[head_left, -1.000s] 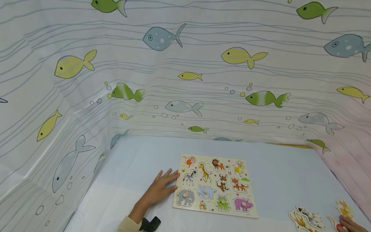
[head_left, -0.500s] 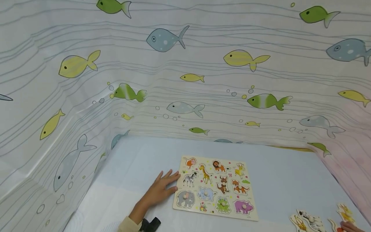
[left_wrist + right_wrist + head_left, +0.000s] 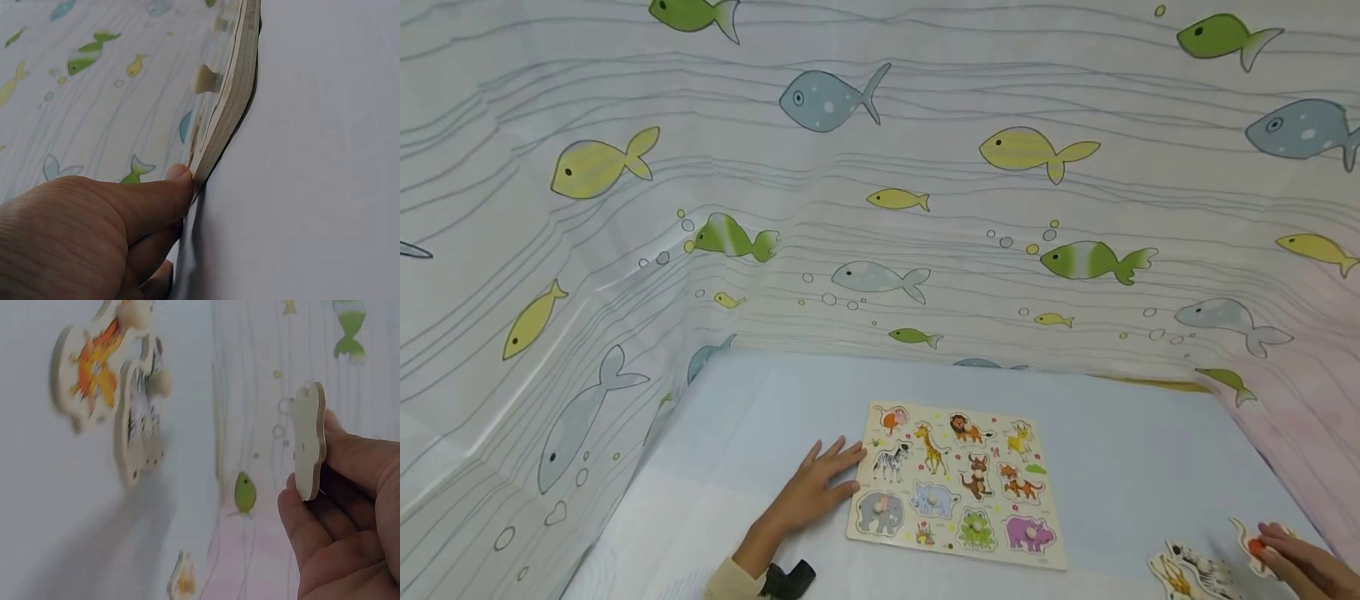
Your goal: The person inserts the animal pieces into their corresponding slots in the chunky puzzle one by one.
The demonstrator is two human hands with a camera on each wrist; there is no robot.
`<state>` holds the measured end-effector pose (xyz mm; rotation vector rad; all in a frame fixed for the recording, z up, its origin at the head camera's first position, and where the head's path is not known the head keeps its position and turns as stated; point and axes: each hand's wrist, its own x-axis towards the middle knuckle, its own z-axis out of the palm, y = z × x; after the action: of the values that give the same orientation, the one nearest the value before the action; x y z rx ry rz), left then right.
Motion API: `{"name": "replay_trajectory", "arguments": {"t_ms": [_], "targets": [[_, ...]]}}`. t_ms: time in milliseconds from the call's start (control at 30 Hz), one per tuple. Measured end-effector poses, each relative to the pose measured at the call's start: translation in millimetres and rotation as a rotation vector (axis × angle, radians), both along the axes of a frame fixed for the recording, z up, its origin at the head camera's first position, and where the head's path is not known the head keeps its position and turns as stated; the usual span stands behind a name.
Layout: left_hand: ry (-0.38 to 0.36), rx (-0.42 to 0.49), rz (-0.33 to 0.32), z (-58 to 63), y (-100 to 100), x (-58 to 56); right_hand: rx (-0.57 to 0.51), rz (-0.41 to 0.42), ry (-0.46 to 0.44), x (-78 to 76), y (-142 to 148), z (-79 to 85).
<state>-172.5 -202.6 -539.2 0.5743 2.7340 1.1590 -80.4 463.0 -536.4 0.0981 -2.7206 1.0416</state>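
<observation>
My left hand lies with fingers spread at the left edge of a wooden animal puzzle board. In the left wrist view, the thumb touches the board's side edge. At the lower right, my right hand pinches a monkey puzzle piece between thumb and fingers. Its plain wooden back faces the right wrist camera, held off the table. Beside that hand lie a zebra piece and a giraffe piece, overlapping. A yellow animal piece is mostly hidden behind the hand in the head view.
Knobbed elephant, rhino, frog and hippo pieces sit in the board. A fish-patterned curtain surrounds the pale table. A black object is by the left wrist.
My right hand has come further into view, lifting the monkey piece and moving it slightly left and up. The left hand stays at the board's edge.
</observation>
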Motion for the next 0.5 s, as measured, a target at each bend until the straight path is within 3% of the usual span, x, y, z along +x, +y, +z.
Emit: {"name": "replay_trajectory", "arguments": {"t_ms": [33, 167, 267, 500], "targets": [[0.000, 0.001, 0.000, 0.5, 0.0, -0.2, -0.002, 0.041, 0.067, -1.9, -8.9, 5.3], [0.001, 0.004, 0.000, 1.6, -0.2, -0.2, 0.025, 0.023, 0.185, -12.9, -59.8, 38.2], [0.000, 0.000, 0.002, 1.2, 0.1, -0.1, 0.009, -0.018, 0.271, -22.4, -97.6, 52.9], [0.012, -0.006, 0.013, 1.3, 2.2, -0.4, -0.038, 0.078, 0.305, -59.1, -164.1, 65.3]]}}
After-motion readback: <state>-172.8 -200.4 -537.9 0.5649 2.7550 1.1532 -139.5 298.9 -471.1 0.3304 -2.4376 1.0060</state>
